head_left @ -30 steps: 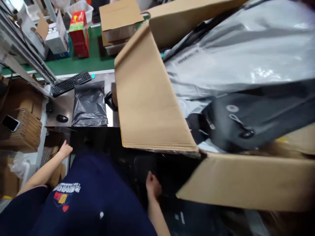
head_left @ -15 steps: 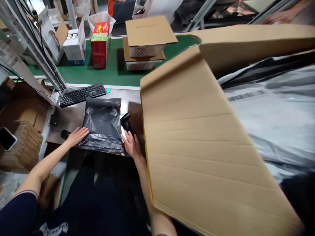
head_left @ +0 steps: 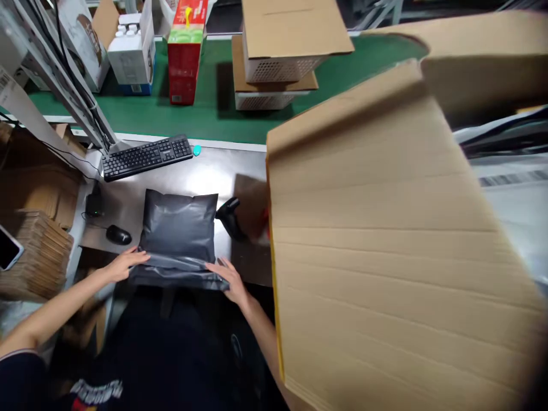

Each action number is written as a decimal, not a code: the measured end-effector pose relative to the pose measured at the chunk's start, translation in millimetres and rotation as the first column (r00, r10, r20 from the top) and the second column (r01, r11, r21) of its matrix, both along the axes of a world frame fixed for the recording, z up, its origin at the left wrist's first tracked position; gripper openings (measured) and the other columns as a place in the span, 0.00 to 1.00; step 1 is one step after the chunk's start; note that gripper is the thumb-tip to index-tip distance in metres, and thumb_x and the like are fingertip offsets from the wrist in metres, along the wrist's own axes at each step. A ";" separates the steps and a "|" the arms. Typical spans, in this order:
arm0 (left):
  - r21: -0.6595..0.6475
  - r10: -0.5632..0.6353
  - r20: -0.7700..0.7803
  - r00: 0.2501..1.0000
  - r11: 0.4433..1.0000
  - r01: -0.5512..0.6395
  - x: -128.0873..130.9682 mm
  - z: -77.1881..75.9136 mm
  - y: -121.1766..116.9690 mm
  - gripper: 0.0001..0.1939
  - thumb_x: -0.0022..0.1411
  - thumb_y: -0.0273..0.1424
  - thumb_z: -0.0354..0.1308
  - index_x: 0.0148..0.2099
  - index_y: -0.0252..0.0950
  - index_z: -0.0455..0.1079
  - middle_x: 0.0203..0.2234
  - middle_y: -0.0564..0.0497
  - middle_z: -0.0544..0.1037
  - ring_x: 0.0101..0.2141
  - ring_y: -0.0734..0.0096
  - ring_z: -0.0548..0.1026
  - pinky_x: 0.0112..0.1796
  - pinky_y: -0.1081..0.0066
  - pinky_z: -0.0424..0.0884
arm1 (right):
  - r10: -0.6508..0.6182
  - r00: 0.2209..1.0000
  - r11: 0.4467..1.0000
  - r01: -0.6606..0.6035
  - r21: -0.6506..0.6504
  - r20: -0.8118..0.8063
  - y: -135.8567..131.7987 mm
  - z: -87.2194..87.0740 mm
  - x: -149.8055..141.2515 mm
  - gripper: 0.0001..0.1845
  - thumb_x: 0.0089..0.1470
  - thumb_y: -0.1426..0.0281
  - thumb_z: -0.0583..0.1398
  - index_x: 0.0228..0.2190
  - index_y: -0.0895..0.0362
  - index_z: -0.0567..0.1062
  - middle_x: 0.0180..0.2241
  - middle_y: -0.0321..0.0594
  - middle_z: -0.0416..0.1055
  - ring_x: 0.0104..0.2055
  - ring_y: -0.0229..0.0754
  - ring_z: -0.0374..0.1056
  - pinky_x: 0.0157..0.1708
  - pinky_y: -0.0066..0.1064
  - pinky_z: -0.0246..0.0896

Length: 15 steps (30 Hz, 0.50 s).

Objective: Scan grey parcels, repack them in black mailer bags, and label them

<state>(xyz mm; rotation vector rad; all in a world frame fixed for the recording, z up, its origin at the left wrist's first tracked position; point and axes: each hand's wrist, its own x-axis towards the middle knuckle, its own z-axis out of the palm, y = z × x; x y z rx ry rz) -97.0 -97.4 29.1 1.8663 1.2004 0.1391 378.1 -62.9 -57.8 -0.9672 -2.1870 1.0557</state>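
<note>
Here, both hands are at the grey plastic mailing bag, which lies on the metal tabletop with its near end creased across and reaching the front edge. Left hand on the bag's left side, at the crease; right hand opposite, on the right side. Fingers of both fairly straight, touching the film; cannot tell whether either thumb pinches it from below. Black mouse just beside the bag on the left, beyond the left hand. Black handheld scanner just right of the bag. Black keyboard farther back, set at a slant, small turquoise disc by its right end. A large open cardboard carton fills the right side, its flap close to the right forearm. Behind the tabletop, a green surface carries a red box, a white carton of white-capped bottles and two stacked baskets with cardboard on them. Far left, a phone rests on stacked cardboard.
</note>
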 end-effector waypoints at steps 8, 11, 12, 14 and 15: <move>0.031 0.840 0.178 0.513 0.517 -0.856 41.3 3.9 61.3 0.20 0.66 0.48 0.58 0.34 0.37 0.79 0.27 0.49 0.83 0.34 0.61 0.81 0.39 0.64 0.79 | -0.829 0.559 0.536 0.776 -0.332 -0.032 63.6 34.5 -83.1 0.35 0.61 0.43 0.55 0.34 0.62 0.82 0.29 0.47 0.80 0.34 0.47 0.72 0.40 0.39 0.72; 0.105 0.876 0.148 0.459 0.447 -0.888 58.0 -6.9 91.6 0.23 0.73 0.50 0.50 0.37 0.38 0.76 0.31 0.47 0.83 0.39 0.59 0.81 0.43 0.64 0.78 | -0.856 0.502 0.473 0.856 -0.209 0.119 89.0 44.4 -96.9 0.44 0.64 0.37 0.46 0.37 0.62 0.81 0.33 0.50 0.81 0.36 0.47 0.71 0.41 0.37 0.69; 0.126 0.881 0.131 0.455 0.441 -0.889 62.6 -10.3 100.4 0.23 0.74 0.49 0.48 0.39 0.39 0.76 0.34 0.45 0.84 0.42 0.57 0.82 0.46 0.63 0.77 | -0.839 0.504 0.482 0.863 -0.150 0.204 97.1 46.4 -99.0 0.45 0.65 0.37 0.42 0.36 0.61 0.81 0.33 0.51 0.81 0.35 0.47 0.71 0.40 0.36 0.68; 0.146 0.885 0.075 0.460 0.446 -0.883 68.8 -16.2 114.8 0.23 0.76 0.47 0.46 0.42 0.39 0.76 0.39 0.39 0.85 0.48 0.51 0.83 0.50 0.58 0.76 | -0.790 0.491 0.508 0.859 -0.055 0.368 111.2 47.7 -100.3 0.47 0.67 0.38 0.37 0.34 0.59 0.80 0.30 0.53 0.79 0.32 0.46 0.69 0.37 0.36 0.67; 0.145 0.884 0.040 0.466 0.456 -0.878 70.2 -18.7 120.0 0.23 0.76 0.46 0.45 0.43 0.39 0.77 0.40 0.36 0.86 0.49 0.48 0.83 0.52 0.54 0.76 | -0.765 0.482 0.522 0.852 -0.026 0.426 116.6 47.3 -100.1 0.46 0.68 0.39 0.37 0.33 0.58 0.81 0.29 0.53 0.79 0.31 0.46 0.69 0.36 0.37 0.67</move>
